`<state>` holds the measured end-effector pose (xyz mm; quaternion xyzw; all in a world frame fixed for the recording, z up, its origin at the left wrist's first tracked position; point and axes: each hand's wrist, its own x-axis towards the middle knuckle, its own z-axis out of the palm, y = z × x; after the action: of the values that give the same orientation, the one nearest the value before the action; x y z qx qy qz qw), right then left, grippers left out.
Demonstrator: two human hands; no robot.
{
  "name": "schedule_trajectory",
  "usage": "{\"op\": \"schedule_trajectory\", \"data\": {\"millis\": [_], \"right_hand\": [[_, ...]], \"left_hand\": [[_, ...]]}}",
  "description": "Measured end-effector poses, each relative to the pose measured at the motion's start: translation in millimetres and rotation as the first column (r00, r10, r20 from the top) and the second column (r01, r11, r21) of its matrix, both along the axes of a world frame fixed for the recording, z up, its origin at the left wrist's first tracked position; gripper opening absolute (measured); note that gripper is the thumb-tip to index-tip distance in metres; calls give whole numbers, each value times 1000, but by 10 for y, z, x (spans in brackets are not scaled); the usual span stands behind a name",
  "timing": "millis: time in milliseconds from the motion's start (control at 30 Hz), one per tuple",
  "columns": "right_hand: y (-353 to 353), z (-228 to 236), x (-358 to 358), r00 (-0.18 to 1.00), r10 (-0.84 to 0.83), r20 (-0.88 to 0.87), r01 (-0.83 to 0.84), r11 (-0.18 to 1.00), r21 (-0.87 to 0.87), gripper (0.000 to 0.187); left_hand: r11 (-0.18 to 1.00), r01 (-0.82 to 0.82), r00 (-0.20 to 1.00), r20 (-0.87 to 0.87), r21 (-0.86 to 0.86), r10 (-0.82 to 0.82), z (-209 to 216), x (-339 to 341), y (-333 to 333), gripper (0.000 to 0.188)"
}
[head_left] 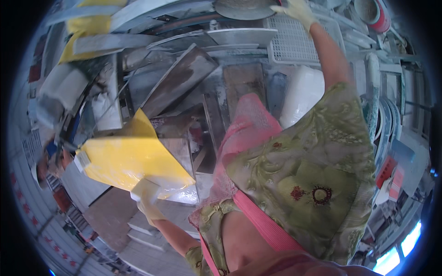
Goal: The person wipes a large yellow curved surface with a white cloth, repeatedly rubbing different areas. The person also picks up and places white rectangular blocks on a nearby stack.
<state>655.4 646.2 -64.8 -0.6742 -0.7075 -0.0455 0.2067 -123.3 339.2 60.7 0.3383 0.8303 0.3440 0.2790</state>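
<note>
My left hand [149, 208], in a pale glove, is closed around a white squarish piece [146, 189] whose kind I cannot make out. That piece lies against the lower edge of a glossy yellow sheet [131, 156], which covers part of a stack of boards. Far at the top right is my right hand [298, 13], gloved too, with its arm stretched out. Its fingers are spread and reach to the rim of a round grey pan [246, 8]; whether they touch it I cannot tell. A white plastic basket [294, 40] stands just below this hand.
Brown-grey boards [179, 80] lean at angles in the middle. A white wrapped bundle [303, 94] lies beside my sleeve. At far right are a red-and-white bucket [375, 16] and a red box [386, 171]. Another person [43, 168] is at far left.
</note>
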Motion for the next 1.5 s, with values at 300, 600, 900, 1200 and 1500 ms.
{"op": "schedule_trajectory", "data": {"millis": [300, 600, 900, 1200, 1500], "right_hand": [[1429, 118, -303, 896, 273, 350, -229, 960, -163, 90], [1497, 645, -404, 982, 34, -184, -43, 998, -43, 57], [219, 786, -4775, 134, 45, -990, -989, 66, -131, 36], [-1083, 1296, -6547, 409, 299, -862, -898, -33, -438, 51], [-836, 706, -5919, 174, 79, -982, -974, -131, -183, 52]], "left_hand": [[899, -426, 890, 131, -95, 436, -63, 461, 773, 58], [979, -159, 948, 298, 129, 115, -81, 388, 642, 54], [944, -316, 949, -9, -97, 316, -320, 106, 653, 75], [974, -198, 978, -84, -109, 190, -217, 188, 536, 96], [923, -381, 876, -342, -58, 340, -373, 405, 737, 85]]}}
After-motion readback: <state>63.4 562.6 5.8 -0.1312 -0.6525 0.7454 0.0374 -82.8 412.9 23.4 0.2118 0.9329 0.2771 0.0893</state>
